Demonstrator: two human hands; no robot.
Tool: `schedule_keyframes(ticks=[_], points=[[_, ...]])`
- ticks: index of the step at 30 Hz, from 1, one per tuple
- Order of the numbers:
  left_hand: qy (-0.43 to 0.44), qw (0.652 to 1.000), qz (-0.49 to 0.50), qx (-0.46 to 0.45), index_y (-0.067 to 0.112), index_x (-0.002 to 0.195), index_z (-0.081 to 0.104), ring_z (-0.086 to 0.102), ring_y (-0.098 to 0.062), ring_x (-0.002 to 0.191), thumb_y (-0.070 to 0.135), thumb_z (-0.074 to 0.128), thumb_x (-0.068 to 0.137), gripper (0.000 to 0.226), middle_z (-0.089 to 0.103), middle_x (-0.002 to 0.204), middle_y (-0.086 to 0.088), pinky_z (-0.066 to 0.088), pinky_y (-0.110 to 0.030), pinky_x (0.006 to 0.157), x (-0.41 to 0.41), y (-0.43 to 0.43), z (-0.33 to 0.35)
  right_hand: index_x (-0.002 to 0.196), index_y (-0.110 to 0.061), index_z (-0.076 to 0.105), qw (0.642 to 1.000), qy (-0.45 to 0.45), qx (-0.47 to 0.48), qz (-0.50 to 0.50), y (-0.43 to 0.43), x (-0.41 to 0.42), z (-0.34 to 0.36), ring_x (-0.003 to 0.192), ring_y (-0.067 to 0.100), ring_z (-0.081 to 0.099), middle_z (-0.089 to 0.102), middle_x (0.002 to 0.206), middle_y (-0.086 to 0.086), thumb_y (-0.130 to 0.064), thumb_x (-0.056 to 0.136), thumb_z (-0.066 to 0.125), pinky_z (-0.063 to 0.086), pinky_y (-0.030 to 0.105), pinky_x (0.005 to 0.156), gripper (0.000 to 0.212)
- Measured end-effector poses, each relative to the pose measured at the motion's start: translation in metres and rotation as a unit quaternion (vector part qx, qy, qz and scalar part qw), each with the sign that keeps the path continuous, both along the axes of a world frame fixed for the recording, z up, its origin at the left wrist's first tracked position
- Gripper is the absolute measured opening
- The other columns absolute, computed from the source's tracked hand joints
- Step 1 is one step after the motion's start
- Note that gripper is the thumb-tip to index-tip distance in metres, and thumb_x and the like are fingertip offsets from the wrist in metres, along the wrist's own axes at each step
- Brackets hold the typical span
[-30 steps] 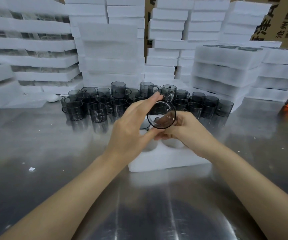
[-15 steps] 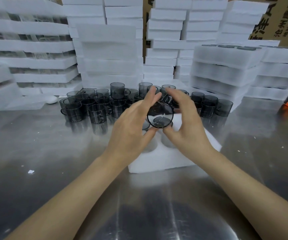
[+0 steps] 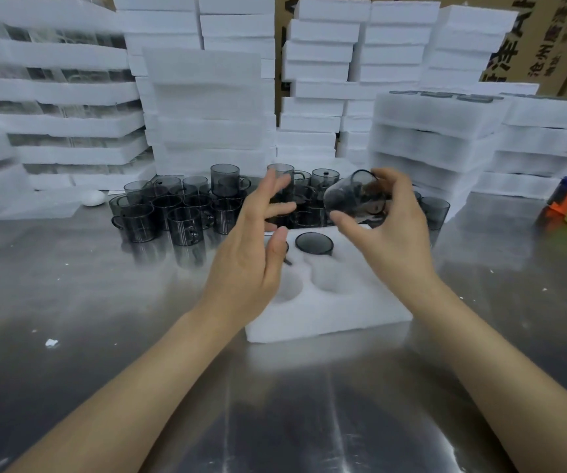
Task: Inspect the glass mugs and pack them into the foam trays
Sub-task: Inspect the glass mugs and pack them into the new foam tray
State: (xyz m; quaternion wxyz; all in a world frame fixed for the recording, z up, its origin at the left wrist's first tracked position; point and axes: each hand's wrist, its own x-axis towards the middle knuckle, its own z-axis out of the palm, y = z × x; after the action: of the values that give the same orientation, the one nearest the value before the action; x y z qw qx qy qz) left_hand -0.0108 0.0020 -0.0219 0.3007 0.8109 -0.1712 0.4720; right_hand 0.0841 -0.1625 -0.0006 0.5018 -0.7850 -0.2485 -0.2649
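Above tray — right hand around mug

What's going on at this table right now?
A person is packing smoky glass mugs into a foam tray. The right hand grips one tilted mug above the tray; the left hand is open beside it. One packed mug sits in a pocket, and more loose mugs wait behind.

Smoky grey transparent glass mugs look smooth and glossy; the white foam tray is matt and grainy. Brushed stainless steel bench is shiny, streaky with reflections. Brown cardboard boxes look dull.
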Motion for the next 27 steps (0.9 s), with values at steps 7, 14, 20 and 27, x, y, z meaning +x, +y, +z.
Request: schedule_keyframes(ticks=[7,14,20,27], points=[[0.000,0.999,0.013,0.030,0.022,0.144,0.026,0.056,-0.004,0.108,0.015,0.034,0.099,0.046,0.046,0.132,0.007,0.043,-0.014,0.085,-0.001,0.000,-0.003,0.133,-0.025,0.051,0.980,0.063,-0.173,-0.076,-0.018,0.030,-0.009,0.103,0.017,0.055,0.048,0.127,-0.004,-0.052,0.078,0.068,0.043,0.032,0.083,0.064],[0.003,0.999,0.012,0.035,0.017,0.138,0.038,0.055,-0.008,0.108,0.010,0.034,0.098,0.041,0.052,0.125,0.003,0.046,-0.024,0.087,0.001,0.003,-0.006,0.095,-0.022,0.061,0.958,0.040,-0.280,-0.054,-0.022,0.034,-0.008,0.090,0.016,0.055,0.045,0.091,-0.010,-0.049,0.077,0.072,0.042,0.031,0.072,0.034],[0.000,0.997,0.001,-0.082,0.020,0.130,0.048,0.056,-0.004,0.106,0.011,0.037,0.097,0.036,0.056,0.118,0.002,0.041,-0.014,0.090,0.006,0.007,-0.006,0.149,-0.030,0.026,0.938,0.060,-0.338,0.040,-0.023,0.033,-0.012,0.141,0.013,0.026,0.017,0.156,-0.011,-0.051,0.090,0.054,0.031,0.042,0.112,0.068],[0.145,0.951,0.258,-0.092,0.008,0.122,0.057,0.057,-0.020,0.092,-0.003,0.045,0.085,0.041,0.045,0.132,0.001,0.050,-0.041,0.083,0.018,0.074,-0.032,0.152,-0.038,0.006,0.868,0.198,-0.433,0.138,-0.032,0.033,-0.007,0.145,0.005,-0.011,-0.010,0.156,-0.024,-0.070,0.086,0.033,-0.001,0.037,0.120,0.078]])
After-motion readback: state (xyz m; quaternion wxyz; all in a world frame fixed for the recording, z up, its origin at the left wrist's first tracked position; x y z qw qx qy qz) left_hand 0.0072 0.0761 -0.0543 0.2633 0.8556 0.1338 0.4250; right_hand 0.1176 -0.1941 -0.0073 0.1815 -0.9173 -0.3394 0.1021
